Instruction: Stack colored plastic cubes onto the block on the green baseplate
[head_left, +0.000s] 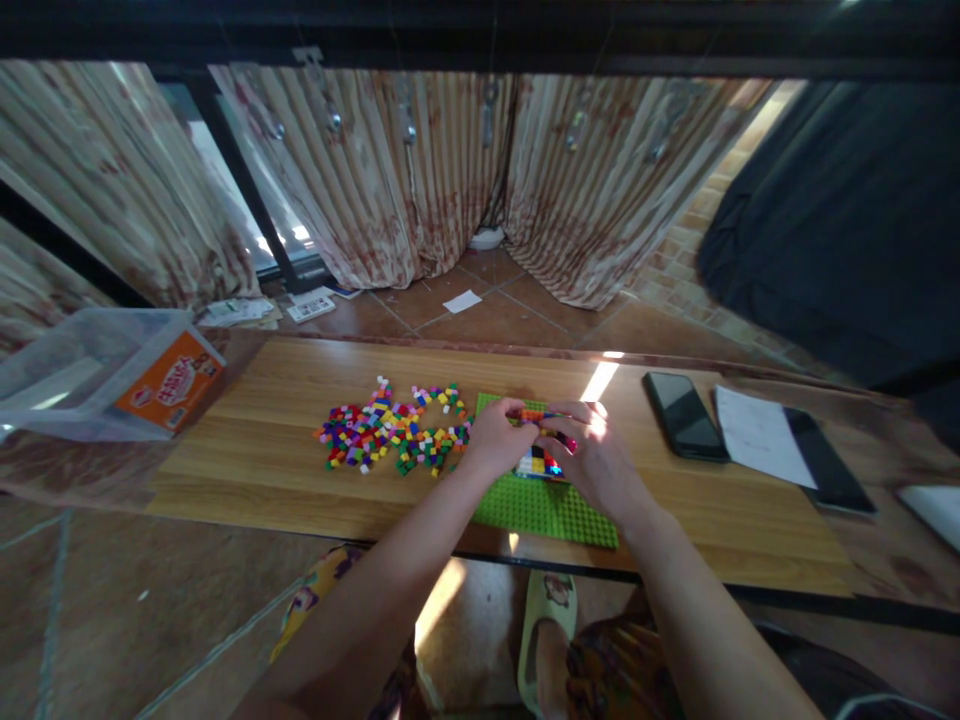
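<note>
A green studded baseplate [544, 512] lies on the wooden table board. On it stands a low build of coloured toy bricks [534, 463], with white, yellow, blue, black and red parts showing. My left hand [501, 437] is closed at the build's far left side, its thumb and fingers pinched at the orange and red bricks. From the right, my right hand [600, 462] curls its fingers over the same build, close to my left fingertips. Any single small brick between the fingers is hidden. A loose spread of small coloured bricks [394, 425] lies just left of the baseplate.
A clear plastic box [90, 370] with an orange label stands at the far left. To the right lie a black phone [684, 415], a white paper sheet [761, 435] and a dark flat device [832, 460]. Beyond the table hang patterned curtains [390, 190].
</note>
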